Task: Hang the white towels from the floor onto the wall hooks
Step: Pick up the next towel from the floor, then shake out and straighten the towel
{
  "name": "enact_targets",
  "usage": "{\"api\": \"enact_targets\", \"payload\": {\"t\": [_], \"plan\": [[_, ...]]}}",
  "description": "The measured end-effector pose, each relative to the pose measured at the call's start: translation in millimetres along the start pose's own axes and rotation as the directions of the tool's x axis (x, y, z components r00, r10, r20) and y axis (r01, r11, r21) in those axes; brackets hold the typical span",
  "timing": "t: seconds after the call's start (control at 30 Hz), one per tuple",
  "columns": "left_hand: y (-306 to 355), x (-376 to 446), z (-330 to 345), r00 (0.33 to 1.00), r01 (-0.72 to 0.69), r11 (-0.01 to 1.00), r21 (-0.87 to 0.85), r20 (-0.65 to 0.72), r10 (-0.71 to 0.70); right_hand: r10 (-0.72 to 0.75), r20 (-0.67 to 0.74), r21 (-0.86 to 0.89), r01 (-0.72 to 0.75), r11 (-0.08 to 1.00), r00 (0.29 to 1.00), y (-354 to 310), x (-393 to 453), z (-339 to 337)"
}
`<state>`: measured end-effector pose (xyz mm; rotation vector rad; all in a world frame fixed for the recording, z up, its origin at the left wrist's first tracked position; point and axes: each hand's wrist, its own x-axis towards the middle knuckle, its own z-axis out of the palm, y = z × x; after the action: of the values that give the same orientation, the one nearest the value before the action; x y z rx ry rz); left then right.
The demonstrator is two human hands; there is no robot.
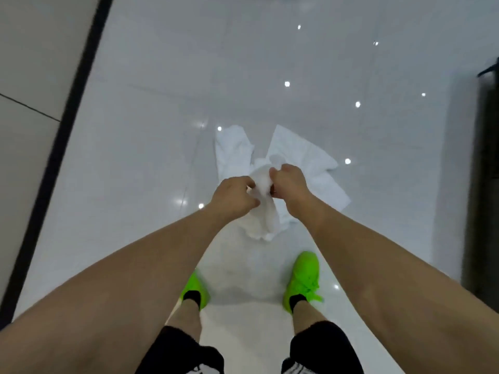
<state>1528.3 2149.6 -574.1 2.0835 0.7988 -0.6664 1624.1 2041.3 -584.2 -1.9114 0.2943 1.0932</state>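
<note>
A bunched white towel [263,211] hangs between my two hands above the glossy floor. My left hand [233,197] grips its top from the left with curled fingers. My right hand [289,183] pinches the same top edge from the right. Below and behind them, two more white towels lie crumpled on the floor: one [232,149] at the left, one [307,163] spread out at the right. No wall hooks are in view.
A shiny white tiled floor [162,103] fills the view. A beige wall with a black skirting strip [70,112] runs along the left. A dark object [483,171] stands at the right edge. My feet in green shoes [303,279] stand just behind the towels.
</note>
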Motion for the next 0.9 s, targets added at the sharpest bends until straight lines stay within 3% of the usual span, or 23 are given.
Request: {"api": "enact_targets", "payload": {"t": [0.17,0.37,0.5,0.63,0.73,0.83,0.9], "plan": [[150.8,-57.7,-82.1,0.972,-0.175,0.984,0.034,-0.155,0.178,-0.175,-0.064,0.203,0.184,0.962,0.982,-136.6,-84.2,-100.9],[303.7,-129.5,-141.3,0.87,-0.307,0.946,0.107,-0.371,0.325,-0.427,-0.138,0.231,0.449,0.863,0.893,-232.6,-197.9,-224.2],[381.8,-174.8,-178.0,0.762,-0.436,0.891,0.124,-0.475,0.439,-0.512,-0.197,0.138,0.54,0.83,0.836,-239.6,-259.2,-290.5],[435.1,-223.2,-199.7,0.663,-0.553,0.809,0.199,-0.483,0.571,-0.587,-0.216,0.009,0.603,0.798,0.78,-218.0,-310.0,-321.3],[452.5,-256.8,-204.9,0.604,-0.633,0.736,0.24,-0.441,0.663,-0.659,-0.298,0.015,0.694,0.72,0.69,-211.3,-350.9,-330.1],[457.3,-282.3,-206.9,0.549,-0.686,0.676,0.269,-0.42,0.723,-0.691,-0.298,-0.002,0.724,0.69,0.658,-207.6,-387.3,-332.6],[458.3,-294.7,-204.7,0.522,-0.719,0.643,0.262,-0.406,0.75,-0.686,-0.372,-0.021,0.733,0.68,0.626,-200.4,-407.1,-331.2]]}}
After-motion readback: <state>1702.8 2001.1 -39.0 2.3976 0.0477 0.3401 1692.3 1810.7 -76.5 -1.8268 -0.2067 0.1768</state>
